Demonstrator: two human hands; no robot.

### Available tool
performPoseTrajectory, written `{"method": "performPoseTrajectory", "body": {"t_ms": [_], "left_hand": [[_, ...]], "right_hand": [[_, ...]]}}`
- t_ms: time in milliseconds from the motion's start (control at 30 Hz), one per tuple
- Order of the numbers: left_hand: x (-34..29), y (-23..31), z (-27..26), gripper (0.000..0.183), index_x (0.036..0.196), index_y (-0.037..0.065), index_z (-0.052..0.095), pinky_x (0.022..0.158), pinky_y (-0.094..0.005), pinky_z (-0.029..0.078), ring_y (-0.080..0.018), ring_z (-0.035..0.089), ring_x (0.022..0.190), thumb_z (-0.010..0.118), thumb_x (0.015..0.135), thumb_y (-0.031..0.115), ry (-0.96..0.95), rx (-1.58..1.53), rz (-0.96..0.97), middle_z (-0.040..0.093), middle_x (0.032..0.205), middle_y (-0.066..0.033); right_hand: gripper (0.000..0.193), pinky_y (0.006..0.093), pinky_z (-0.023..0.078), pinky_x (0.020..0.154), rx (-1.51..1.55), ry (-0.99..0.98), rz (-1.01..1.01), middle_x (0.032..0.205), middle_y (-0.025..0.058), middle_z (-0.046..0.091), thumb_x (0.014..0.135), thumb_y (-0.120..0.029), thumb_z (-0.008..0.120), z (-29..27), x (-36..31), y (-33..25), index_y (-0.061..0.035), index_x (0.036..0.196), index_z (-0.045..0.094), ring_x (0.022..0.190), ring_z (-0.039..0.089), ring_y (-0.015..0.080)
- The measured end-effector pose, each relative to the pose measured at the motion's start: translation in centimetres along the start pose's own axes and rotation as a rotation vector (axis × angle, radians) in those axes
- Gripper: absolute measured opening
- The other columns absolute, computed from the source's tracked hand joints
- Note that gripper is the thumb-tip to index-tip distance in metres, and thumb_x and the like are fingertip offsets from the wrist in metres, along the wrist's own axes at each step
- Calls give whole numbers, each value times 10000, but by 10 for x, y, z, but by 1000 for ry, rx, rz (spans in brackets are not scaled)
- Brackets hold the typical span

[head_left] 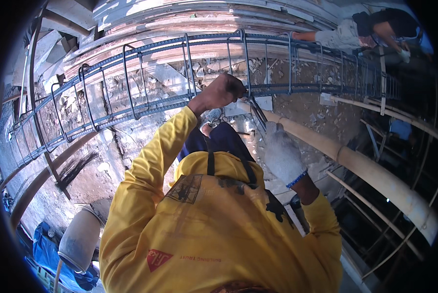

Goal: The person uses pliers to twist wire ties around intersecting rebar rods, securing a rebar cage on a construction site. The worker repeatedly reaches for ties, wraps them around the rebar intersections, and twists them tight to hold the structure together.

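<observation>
A long cage of ribbed steel bars [160, 47] and square stirrups runs across in front of me. My left hand [221, 91], bare, is closed against its near bars, beside a stirrup [246, 58]. Whatever lies inside those fingers is hidden. My right hand [281, 151] wears a white knitted glove with a blue cuff and is closed round the handles of dark pincers [259, 113]. Their jaw end meets the near bar at the stirrup, just right of my left hand; whether the jaws grip a wire is too small to tell.
A thick bamboo pole [360, 166] slants to the lower right, with thinner poles beyond it. Stacked planks [155, 24] lie behind the cage. Rubble [297, 73] litters the ground. Another person [387, 29] is at the far right. A grey barrel [80, 238] stands at lower left.
</observation>
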State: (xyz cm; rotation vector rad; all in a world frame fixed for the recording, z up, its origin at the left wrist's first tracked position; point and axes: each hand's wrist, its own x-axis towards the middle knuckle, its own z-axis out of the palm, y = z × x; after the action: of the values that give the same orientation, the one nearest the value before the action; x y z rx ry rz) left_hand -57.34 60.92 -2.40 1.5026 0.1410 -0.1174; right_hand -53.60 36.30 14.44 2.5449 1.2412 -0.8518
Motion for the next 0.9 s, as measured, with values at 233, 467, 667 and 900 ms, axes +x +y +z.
{"method": "performPoseTrajectory", "body": {"t_ms": [233, 467, 667, 900], "left_hand": [[-1, -1, 2, 238, 1032, -59, 780, 820, -363, 593, -211, 737, 883, 631, 848, -87, 59, -12, 73, 777, 958, -184], [10, 2, -8, 189, 1088, -44, 792, 682, -351, 576, -180, 709, 731, 667, 952, -6, 70, 12, 5, 774, 900, -142], [16, 7, -8, 158, 978, -13, 807, 778, -417, 568, -333, 738, 803, 678, 888, -3, 93, 12, -13, 759, 933, -239], [18, 2, -9, 160, 967, 5, 814, 770, -429, 567, -347, 748, 830, 677, 885, -1, 80, -46, -17, 753, 913, -230]], "right_hand": [[295, 397, 566, 588, 540, -208, 266, 912, 157, 635, 996, -32, 584, -20, 18, -5, -46, 1260, 454, 656, 690, 245], [355, 304, 516, 544, 1562, -299, 476, 876, 51, 591, 984, -60, 660, -31, 25, -9, -57, 1282, 469, 673, 615, 120], [480, 322, 595, 593, -132, 22, 379, 931, 69, 658, 916, -150, 733, -29, 17, -51, -44, 1337, 526, 758, 721, 184], [472, 378, 610, 722, -335, -64, 344, 994, 106, 673, 937, -158, 693, -54, 21, -68, -33, 1365, 541, 838, 755, 213]]}}
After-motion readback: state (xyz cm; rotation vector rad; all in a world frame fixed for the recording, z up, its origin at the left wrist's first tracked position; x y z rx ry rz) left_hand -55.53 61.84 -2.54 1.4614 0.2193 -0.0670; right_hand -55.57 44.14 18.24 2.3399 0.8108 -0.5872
